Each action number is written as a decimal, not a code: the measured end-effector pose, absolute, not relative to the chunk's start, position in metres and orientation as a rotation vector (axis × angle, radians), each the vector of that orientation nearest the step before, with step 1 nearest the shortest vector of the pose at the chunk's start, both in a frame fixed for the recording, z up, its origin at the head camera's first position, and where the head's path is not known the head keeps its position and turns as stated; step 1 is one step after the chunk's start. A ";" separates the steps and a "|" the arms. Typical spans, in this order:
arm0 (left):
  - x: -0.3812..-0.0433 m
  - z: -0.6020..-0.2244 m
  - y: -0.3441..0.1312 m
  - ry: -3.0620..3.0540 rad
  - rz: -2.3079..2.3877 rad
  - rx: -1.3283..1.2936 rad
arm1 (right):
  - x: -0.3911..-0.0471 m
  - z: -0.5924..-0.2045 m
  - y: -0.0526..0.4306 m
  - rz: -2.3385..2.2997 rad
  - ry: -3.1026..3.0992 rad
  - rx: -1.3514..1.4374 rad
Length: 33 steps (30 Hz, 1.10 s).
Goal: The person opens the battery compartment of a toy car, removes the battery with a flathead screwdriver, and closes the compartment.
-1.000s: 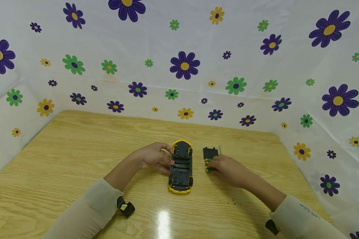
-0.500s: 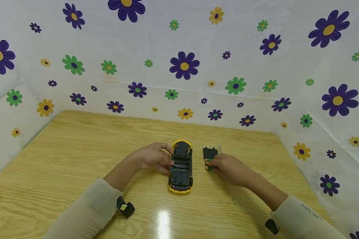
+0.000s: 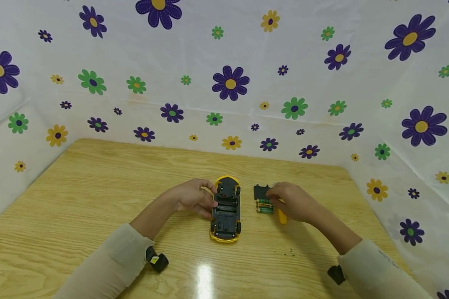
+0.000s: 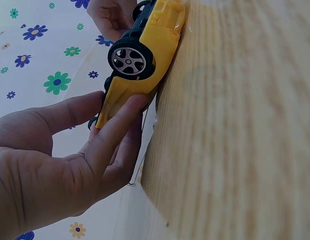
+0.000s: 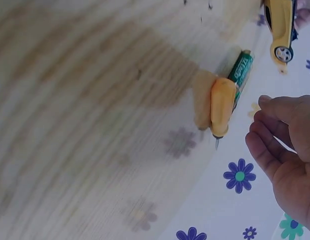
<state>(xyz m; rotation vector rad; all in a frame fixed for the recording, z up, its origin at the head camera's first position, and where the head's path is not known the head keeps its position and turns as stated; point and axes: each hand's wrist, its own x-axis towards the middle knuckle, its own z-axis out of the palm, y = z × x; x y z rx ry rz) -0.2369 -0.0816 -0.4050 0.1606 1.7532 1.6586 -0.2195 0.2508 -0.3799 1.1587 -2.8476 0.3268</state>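
A yellow toy car (image 3: 226, 226) lies upside down on the table, its black underside up and its battery slots bare. My left hand (image 3: 194, 197) holds the car's left side, thumb at the underside edge and fingers along the yellow body (image 4: 126, 89). Right of the car, green batteries (image 3: 265, 206) lie side by side. My right hand (image 3: 294, 202) is above a screwdriver with a yellow handle (image 3: 282, 217), its fingertips overlapping the black battery cover (image 3: 261, 192) in the head view. In the right wrist view its fingers are loosely bent with nothing between them, beside the screwdriver (image 5: 223, 106).
Small dark screws (image 3: 292, 251) lie scattered on the wooden table (image 3: 134, 174), nearer me than the batteries. A white cloth with flowers (image 3: 194, 50) rises behind the table and along both sides.
My right hand has left the batteries and moved away from me and slightly right. The batteries now lie in full view, as does the screwdriver's yellow handle. The left hand and car stay put.
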 end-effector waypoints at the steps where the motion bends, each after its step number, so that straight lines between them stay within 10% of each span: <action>1: -0.237 -0.405 -0.082 1.752 1.659 0.159 | -0.222 -0.380 0.251 0.333 -2.853 1.151; 33: -0.236 -0.404 -0.082 1.753 1.657 0.166 | -0.285 -0.380 0.246 0.563 -3.232 0.850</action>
